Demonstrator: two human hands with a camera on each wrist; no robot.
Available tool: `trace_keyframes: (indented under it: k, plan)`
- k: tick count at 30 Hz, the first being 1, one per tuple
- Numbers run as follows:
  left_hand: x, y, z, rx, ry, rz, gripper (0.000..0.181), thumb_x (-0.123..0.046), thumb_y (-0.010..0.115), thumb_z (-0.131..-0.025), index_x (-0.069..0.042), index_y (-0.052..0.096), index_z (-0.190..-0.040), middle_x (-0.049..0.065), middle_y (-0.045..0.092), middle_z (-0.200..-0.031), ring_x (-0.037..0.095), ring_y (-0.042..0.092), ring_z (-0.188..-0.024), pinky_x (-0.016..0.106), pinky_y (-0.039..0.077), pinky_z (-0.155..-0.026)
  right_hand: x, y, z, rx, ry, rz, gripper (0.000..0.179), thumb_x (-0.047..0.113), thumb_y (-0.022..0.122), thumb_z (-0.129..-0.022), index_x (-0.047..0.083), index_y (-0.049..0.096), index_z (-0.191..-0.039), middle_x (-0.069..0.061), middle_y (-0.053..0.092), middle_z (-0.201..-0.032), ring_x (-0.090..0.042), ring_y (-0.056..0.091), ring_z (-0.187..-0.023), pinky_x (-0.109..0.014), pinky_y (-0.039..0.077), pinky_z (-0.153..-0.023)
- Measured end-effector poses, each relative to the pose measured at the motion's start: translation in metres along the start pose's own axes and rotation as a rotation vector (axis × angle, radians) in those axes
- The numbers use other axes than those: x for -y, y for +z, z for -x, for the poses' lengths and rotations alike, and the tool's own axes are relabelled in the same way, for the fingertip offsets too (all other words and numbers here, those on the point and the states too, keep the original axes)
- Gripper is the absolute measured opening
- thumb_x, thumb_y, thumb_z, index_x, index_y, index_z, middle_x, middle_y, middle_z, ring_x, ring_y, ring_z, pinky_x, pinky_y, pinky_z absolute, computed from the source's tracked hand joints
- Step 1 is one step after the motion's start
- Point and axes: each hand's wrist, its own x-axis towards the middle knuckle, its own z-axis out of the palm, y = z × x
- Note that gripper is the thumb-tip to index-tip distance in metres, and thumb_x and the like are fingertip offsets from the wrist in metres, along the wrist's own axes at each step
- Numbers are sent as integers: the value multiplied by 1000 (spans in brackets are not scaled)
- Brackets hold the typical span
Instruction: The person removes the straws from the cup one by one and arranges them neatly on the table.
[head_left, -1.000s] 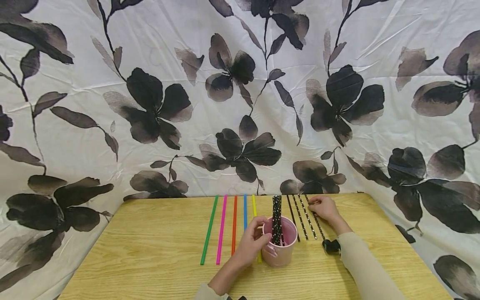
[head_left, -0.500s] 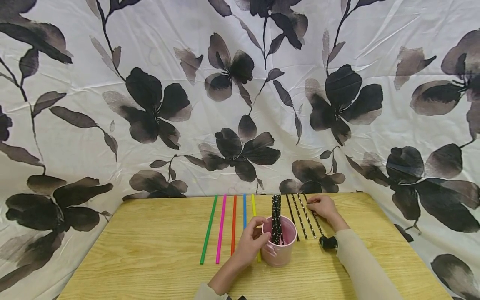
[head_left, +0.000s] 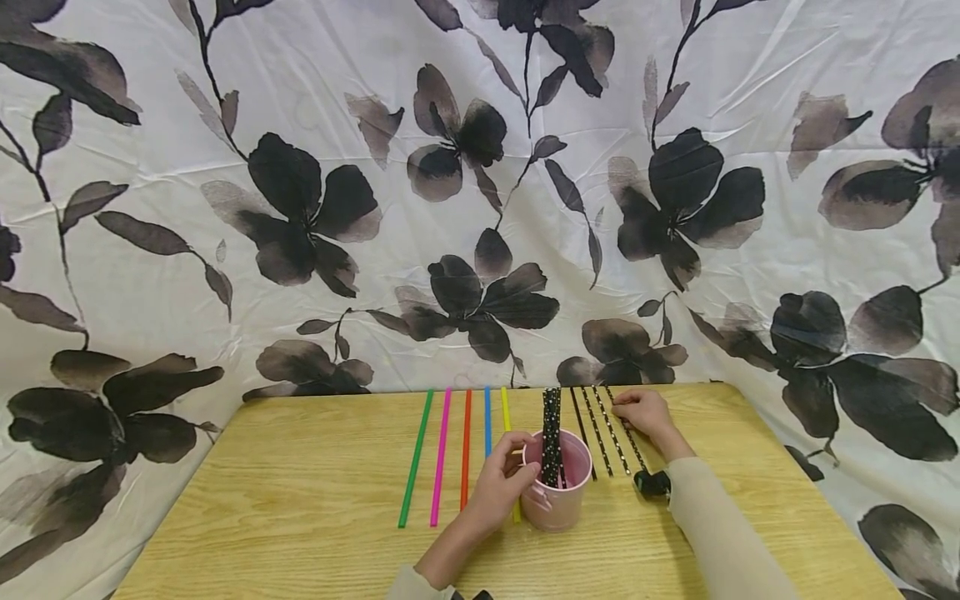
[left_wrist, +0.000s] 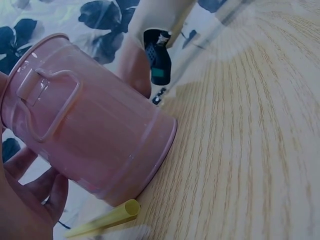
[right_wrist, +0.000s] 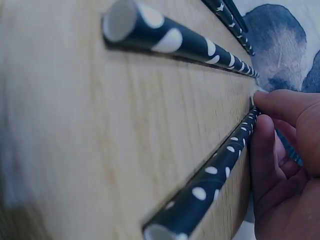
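My left hand (head_left: 491, 492) holds the side of a small pink metal bucket (head_left: 557, 510), with the thumb and fingers at its rim. Several black dotted straws (head_left: 552, 433) stand upright inside the bucket. In the left wrist view the bucket's folded wire handle (left_wrist: 55, 107) faces the camera. Thumb and forefinger of my right hand (head_left: 647, 417) pinch the far end of the rightmost black straw with white dots (right_wrist: 215, 172), which lies on the table. Left of that straw lies another black straw with larger white spots (right_wrist: 170, 37).
Green (head_left: 416, 458), pink (head_left: 441, 458), red (head_left: 466, 450), blue (head_left: 487, 421) and yellow (head_left: 506, 408) straws lie in a row left of the bucket. More black straws (head_left: 596, 429) lie right of it on the wooden table (head_left: 285, 492). A floral cloth (head_left: 480, 208) hangs behind.
The right wrist has shifted slightly left while the fingers stay at the far end of the straw. Left hand and bucket look unchanged.
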Motion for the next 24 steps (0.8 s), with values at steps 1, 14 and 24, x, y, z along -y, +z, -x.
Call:
trace_keyframes:
  k: [1, 14, 24]
  plan:
    - [0, 0, 0, 0, -1, -2, 33, 4, 56, -92, 7, 46, -124, 24, 50, -126, 38, 54, -113, 31, 47, -92, 0, 0, 0, -4, 2, 4, 21, 8, 73, -84, -5, 70, -101, -10, 67, -85, -10, 58, -61, -24, 51, -54]
    - [0, -3, -1, 2, 1, -10, 33, 3, 55, -93, 7, 46, -125, 24, 50, -129, 39, 53, -114, 30, 47, -93, 4, 6, -4, -51, 15, 19, 16, 6, 73, -81, -4, 71, -93, -9, 66, -80, -11, 57, -58, -23, 49, -53]
    - [2, -4, 0, 17, 9, 0, 33, 2, 56, -93, 8, 45, -125, 25, 50, -127, 40, 53, -114, 33, 46, -94, 6, 4, 0, -42, 19, 19, 17, 7, 73, -81, -4, 71, -94, -7, 66, -78, -11, 57, -58, -22, 49, -54]
